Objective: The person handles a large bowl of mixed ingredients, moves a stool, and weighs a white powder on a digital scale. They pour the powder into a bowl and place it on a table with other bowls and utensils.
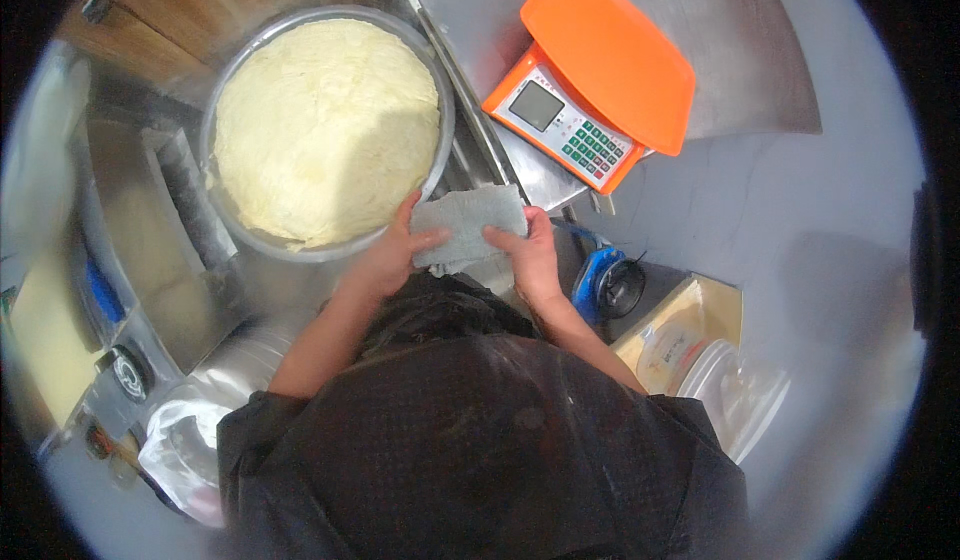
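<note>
Between my two hands is a folded grey cloth [469,218], held flat near my waist. My left hand [394,252] grips its left end, thumb on top, close to the rim of a large round metal basin [330,254]. Pale yellow dough [322,132] fills that basin and domes up in it, partly in shadow. My right hand [532,252] pinches the cloth's right end, thumb on its upper face. Beyond the right hand, an orange electronic scale [491,94] with a keypad and an orange pan [611,57] rests on a metal surface.
Wooden boards [180,4] lie at the upper left. A white plastic bag [169,440] is at the lower left. To the right are a blue device with a dark round part [600,282], a cardboard box [720,301] and a clear plastic tub [675,357].
</note>
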The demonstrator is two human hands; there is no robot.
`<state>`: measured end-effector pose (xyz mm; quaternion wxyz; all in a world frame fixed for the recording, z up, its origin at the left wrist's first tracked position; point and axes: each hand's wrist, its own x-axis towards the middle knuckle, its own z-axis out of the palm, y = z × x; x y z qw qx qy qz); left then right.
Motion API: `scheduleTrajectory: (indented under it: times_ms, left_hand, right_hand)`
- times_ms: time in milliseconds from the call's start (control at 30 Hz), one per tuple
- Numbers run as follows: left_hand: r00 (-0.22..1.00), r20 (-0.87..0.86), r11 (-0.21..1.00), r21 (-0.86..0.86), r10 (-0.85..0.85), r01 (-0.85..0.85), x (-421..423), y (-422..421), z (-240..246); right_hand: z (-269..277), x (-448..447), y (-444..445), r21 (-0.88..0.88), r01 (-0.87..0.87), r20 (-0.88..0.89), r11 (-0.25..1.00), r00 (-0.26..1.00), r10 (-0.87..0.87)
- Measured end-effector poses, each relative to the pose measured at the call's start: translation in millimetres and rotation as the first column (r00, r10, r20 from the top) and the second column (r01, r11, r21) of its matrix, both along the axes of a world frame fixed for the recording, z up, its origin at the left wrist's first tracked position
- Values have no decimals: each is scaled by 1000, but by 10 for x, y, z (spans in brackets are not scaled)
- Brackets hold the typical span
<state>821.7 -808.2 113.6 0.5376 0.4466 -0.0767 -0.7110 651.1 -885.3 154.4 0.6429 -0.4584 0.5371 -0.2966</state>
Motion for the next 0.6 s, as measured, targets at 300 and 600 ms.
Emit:
scheduleTrajectory:
  times_ms: [300,600]
  left_hand:
    - [922,-385,999,-44,-38,22,-45,90,17]
    - [632,719,954,-165,289,-249,-7,-456,-391]
  right_hand:
    - [-182,-111,-16,689,22,360,725,857,-368]
    - [-506,-629,-209,656,392,98,645,803,-587]
